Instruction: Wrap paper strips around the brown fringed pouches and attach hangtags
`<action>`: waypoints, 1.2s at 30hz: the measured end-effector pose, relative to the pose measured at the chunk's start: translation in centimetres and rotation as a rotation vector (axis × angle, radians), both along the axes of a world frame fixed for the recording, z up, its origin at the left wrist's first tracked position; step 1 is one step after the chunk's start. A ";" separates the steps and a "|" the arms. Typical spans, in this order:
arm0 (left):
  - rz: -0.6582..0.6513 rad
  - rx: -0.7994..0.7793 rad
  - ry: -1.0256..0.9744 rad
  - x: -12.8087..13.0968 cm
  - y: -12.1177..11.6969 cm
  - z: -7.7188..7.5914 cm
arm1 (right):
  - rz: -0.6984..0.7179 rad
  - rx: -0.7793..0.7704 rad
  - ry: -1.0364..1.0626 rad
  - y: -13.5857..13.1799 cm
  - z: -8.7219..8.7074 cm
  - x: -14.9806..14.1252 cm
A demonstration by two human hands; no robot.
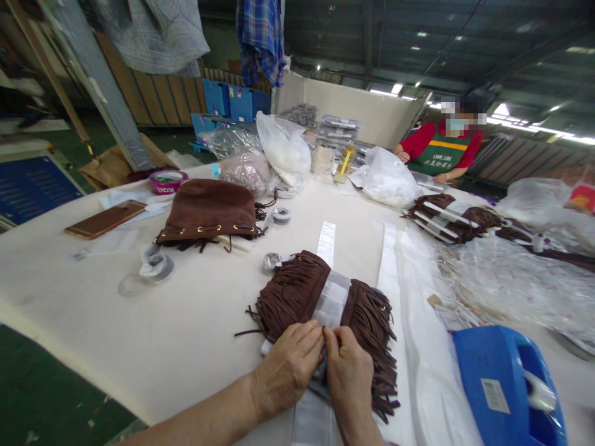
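In front of me on the table lies a dark brown fringed bag (374, 316), with long strips of fringe spread to both sides. A translucent plastic strip (332, 297) wraps across its middle. My left hand (290, 365) rests on the near side of the bag, its fingers pressed together at the strip's edge. Beside it, touching at the fingertips, my right hand (348, 371) pinches the same strip. What lies under the fingertips is hidden. A further white strip (312, 418) runs flat beneath the bag toward me.
A brown drawstring bag (209, 210), a phone (106, 218) and a purple tape roll (168, 181) lie to the left. At right are a blue tape dispenser (488, 378), clear plastic bags (515, 279) and wrapped brown bags (446, 217). A co-worker (441, 148) stands across the table.
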State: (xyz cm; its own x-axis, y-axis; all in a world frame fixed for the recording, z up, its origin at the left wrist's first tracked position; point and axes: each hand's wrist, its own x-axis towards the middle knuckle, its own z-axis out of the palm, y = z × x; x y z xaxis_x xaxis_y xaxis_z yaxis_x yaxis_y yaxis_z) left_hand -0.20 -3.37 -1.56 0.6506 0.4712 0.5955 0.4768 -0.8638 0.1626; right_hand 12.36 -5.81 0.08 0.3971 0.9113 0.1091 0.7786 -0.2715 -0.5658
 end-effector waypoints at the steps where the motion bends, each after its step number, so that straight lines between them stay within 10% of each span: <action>1: 0.000 0.004 0.009 0.0 0.0 0.0 | -0.002 0.002 0.002 0.0 0.0 0.0; 16: 0.068 0.007 0.150 0.4 -0.1 -0.5 | -0.066 0.078 0.425 -1.0 1.8 0.7; 20: 0.062 0.018 0.150 0.4 -0.1 -0.5 | -0.431 0.245 0.229 -5.5 5.1 6.8; 25: 0.020 0.081 0.086 0.1 0.1 -0.3 | -0.731 0.081 -0.189 -11.4 8.0 17.9; 36: -0.032 0.224 0.083 -0.4 1.3 -1.0 | -0.742 0.254 0.544 -12.5 5.6 21.1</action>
State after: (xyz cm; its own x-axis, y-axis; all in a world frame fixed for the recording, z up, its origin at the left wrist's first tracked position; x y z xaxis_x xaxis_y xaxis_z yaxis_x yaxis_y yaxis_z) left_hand -0.57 -2.11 -2.56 0.7142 0.3121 0.6266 0.4526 -0.8887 -0.0732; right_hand 33.45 -18.30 5.67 0.9191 0.3809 -0.1009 0.0698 -0.4093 -0.9097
